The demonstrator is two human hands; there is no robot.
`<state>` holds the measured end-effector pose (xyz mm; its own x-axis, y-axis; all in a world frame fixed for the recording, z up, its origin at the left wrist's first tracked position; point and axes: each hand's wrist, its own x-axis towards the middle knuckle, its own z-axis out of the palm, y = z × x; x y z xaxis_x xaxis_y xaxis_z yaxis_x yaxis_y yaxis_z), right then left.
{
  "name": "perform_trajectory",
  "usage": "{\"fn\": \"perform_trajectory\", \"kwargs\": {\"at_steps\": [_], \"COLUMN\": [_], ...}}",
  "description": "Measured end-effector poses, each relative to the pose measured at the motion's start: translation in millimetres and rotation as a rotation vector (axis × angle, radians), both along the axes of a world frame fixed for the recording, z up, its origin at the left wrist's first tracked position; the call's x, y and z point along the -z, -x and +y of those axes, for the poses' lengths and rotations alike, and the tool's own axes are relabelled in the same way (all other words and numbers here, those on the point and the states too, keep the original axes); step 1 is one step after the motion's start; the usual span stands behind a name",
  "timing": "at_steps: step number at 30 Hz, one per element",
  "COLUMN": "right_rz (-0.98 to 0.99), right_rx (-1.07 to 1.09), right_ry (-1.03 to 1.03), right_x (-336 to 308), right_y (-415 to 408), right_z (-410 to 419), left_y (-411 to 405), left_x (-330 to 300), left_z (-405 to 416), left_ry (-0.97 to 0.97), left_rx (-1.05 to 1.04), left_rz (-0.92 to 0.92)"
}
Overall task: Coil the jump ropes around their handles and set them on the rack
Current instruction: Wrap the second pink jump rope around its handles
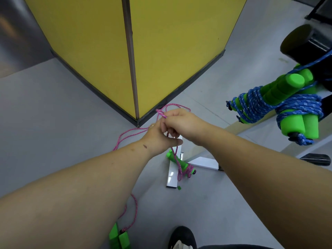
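Both of my hands work a thin pink jump rope (129, 133) in mid-air before a yellow pillar. My right hand (181, 123) pinches a loop of it at the fingertips. Just below, my left hand (159, 139) grips the strands. From my hands the rope hangs down to a green foam handle (179, 161) with pink rope around it, lying on the floor. More pink rope leads to other green handles (119, 239) at the bottom edge. Two blue ropes coiled around green handles (280, 103) sit on the rack (305, 49) at the right.
The yellow pillar (143, 51) stands straight ahead on the grey floor. A white metal foot of the rack (173, 174) lies below my hands, with a small green scrap (179, 187) beside it. My shoe (182, 238) shows at the bottom.
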<state>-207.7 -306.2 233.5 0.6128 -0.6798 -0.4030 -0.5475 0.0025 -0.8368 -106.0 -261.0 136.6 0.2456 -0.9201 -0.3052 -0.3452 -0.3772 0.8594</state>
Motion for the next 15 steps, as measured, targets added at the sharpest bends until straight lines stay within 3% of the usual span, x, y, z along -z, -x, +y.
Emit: {"fn": "perform_trajectory", "kwargs": {"at_steps": [4, 8, 11, 13, 15], "right_rz": [-0.176, -0.446, -0.277, -0.06, 0.022], "right_rx": [0.059, 0.159, 0.127, 0.045, -0.084], "right_ry": [-0.07, -0.066, 0.058, 0.128, 0.096], "right_x": [-27, -42, -32, -25, -22], "right_y": [-9, -16, -14, -15, -19], "right_z": [1, -5, -3, 10, 26], "left_y": [-2, -8, -19, -25, -31], "left_x": [-16, -29, -54, -78, -104], "left_z": [7, 12, 9, 9, 12], "left_ry": [-0.037, -0.093, -0.036, -0.011, 0.011], "left_rx": [0.019, -0.164, -0.344, -0.381, -0.427], "left_rz": [0.057, 0.168, 0.358, 0.362, 0.409]}}
